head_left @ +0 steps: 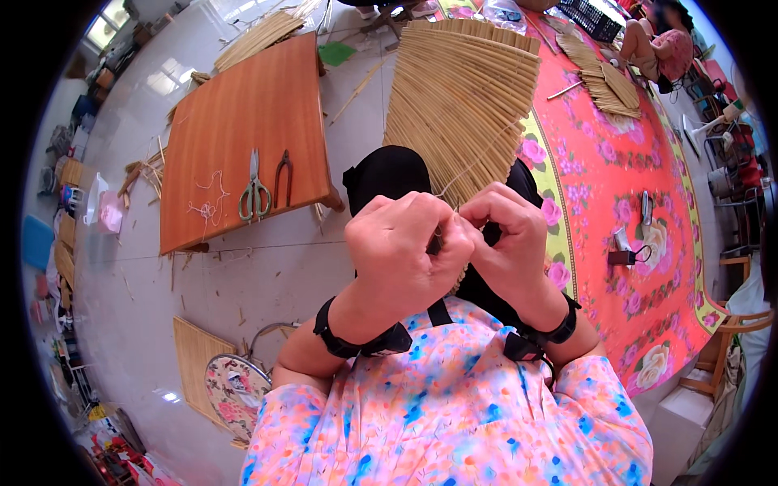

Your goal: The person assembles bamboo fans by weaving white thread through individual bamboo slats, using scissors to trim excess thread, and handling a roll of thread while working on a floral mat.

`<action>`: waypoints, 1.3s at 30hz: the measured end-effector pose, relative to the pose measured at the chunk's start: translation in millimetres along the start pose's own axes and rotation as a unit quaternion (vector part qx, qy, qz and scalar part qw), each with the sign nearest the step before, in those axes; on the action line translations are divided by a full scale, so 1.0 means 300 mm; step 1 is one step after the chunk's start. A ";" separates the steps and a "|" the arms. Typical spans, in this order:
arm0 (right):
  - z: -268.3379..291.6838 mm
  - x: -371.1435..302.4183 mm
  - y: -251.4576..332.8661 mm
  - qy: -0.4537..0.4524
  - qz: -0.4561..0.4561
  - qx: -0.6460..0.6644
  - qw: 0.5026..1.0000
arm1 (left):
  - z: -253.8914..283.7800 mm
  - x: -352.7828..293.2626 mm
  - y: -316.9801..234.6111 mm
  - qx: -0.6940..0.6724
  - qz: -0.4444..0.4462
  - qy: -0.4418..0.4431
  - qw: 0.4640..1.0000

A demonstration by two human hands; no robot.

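Both my hands are close together over my lap, at the near end of a fan-shaped panel of straw stalks (462, 97). The panel rests on my dark-clad knees and spreads wider away from me. A thin pale string (478, 164) crosses the stalks and runs down to my fingertips. My left hand (409, 243) is closed, thumb and fingers pinched on the string. Beside it, almost touching, my right hand (510, 239) pinches the string too, with finger and thumb together. The fingers hide the exact spot where they grip.
To the left, a low wooden table (243, 105) carries green-handled scissors (254, 190), dark pliers (283, 178) and tangled string (209, 209). A pink floral cloth (592, 243) covers a surface at right, with more straw panels (608, 85). Another person (668, 49) sits far right.
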State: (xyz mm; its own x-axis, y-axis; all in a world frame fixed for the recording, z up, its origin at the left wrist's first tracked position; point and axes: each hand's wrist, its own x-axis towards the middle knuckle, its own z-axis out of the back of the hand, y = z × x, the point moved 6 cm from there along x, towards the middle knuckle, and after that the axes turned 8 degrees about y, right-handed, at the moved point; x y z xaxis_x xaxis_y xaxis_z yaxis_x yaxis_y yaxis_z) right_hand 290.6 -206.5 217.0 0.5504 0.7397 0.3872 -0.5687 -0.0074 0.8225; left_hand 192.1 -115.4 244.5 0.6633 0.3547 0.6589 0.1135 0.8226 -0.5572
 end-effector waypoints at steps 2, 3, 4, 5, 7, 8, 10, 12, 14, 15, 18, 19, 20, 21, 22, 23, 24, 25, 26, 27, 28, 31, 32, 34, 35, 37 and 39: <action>0.006 -0.004 -0.001 -0.003 0.004 -0.010 1.000 | -0.005 0.002 -0.003 0.004 -0.004 0.003 1.000; 0.008 -0.004 -0.002 -0.007 0.004 -0.007 1.000 | -0.005 0.003 -0.003 0.002 -0.005 0.001 1.000; 0.010 -0.004 -0.002 -0.011 0.003 -0.004 1.000 | -0.004 0.004 -0.004 0.001 -0.006 -0.001 1.000; 0.010 -0.006 -0.004 -0.016 0.001 0.000 1.000 | -0.003 0.004 -0.005 -0.001 -0.007 -0.002 1.000; 0.011 -0.004 -0.004 -0.027 0.004 -0.001 1.000 | -0.002 0.005 -0.007 0.003 0.000 -0.001 1.000; 0.011 -0.004 -0.003 -0.033 0.005 -0.002 0.999 | -0.001 0.005 -0.007 0.004 0.004 0.001 1.000; 0.011 -0.006 -0.004 -0.039 0.000 0.001 0.999 | -0.005 0.006 -0.007 0.002 0.003 0.003 1.000; 0.011 -0.007 -0.005 -0.047 0.000 0.001 0.999 | -0.008 0.009 -0.008 0.007 0.004 0.005 1.000; 0.012 -0.008 -0.004 -0.054 0.003 -0.001 0.999 | -0.010 0.012 -0.011 0.017 0.007 0.006 1.000; 0.013 -0.010 -0.001 -0.059 0.004 -0.007 0.998 | -0.010 0.013 -0.012 0.018 0.007 0.007 1.000; 0.016 -0.013 0.004 -0.072 0.011 -0.022 0.997 | -0.014 0.015 -0.012 0.019 0.009 0.009 1.000; 0.015 -0.014 0.002 -0.076 0.016 -0.025 0.997 | -0.014 0.017 -0.012 0.020 0.009 0.009 1.000; 0.017 -0.015 0.003 -0.081 0.021 -0.027 0.996 | -0.014 0.018 -0.015 0.022 0.008 0.009 1.000; 0.018 -0.016 0.004 -0.083 0.024 -0.032 0.996 | -0.015 0.019 -0.017 0.022 0.007 0.009 1.000; 0.020 -0.017 0.006 -0.085 0.027 -0.036 0.995 | -0.016 0.019 -0.018 0.021 0.006 0.009 1.000; 0.021 -0.019 0.008 -0.087 0.029 -0.041 0.995 | -0.017 0.019 -0.019 0.021 0.005 0.009 1.000; 0.022 -0.019 0.012 -0.086 0.031 -0.046 0.995 | -0.018 0.019 -0.019 0.022 0.005 0.008 1.000; 0.025 -0.018 0.018 -0.085 0.033 -0.052 0.994 | -0.019 0.018 -0.020 0.023 0.004 0.008 1.000; 0.026 -0.017 0.023 -0.084 0.035 -0.058 0.994 | -0.020 0.018 -0.020 0.024 0.004 0.008 1.000; 0.026 -0.018 0.023 -0.084 0.036 -0.057 0.994 | -0.021 0.019 -0.020 0.024 0.002 0.007 1.000; 0.025 -0.019 0.021 -0.085 0.037 -0.056 0.994 | -0.023 0.020 -0.021 0.024 0.000 0.006 1.000; 0.027 -0.019 0.024 -0.088 0.045 -0.055 0.994 | -0.023 0.024 -0.023 0.025 -0.003 0.008 1.000; 0.026 -0.018 0.025 -0.088 0.049 -0.056 0.993 | -0.023 0.024 -0.024 0.026 -0.003 0.009 1.000; 0.026 -0.019 0.025 -0.091 0.050 -0.051 0.993 | -0.025 0.024 -0.021 0.023 -0.002 0.009 1.000; 0.026 -0.019 0.025 -0.092 0.051 -0.048 0.993 | -0.026 0.023 -0.021 0.021 -0.002 0.009 1.000; 0.027 -0.020 0.024 -0.094 0.049 -0.045 0.993 | -0.025 0.023 -0.024 0.026 -0.004 0.010 1.000; 0.028 -0.020 0.026 -0.094 0.049 -0.045 0.993 | -0.025 0.024 -0.026 0.029 -0.009 0.009 1.000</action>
State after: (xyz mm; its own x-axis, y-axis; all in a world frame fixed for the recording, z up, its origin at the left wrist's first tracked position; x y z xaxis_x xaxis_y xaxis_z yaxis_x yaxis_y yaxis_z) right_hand 288.0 -216.6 224.5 0.5891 0.6002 0.5410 -0.6726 -0.0068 0.7399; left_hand 201.5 -122.8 249.7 0.6748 0.3329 0.6586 0.0821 0.8531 -0.5153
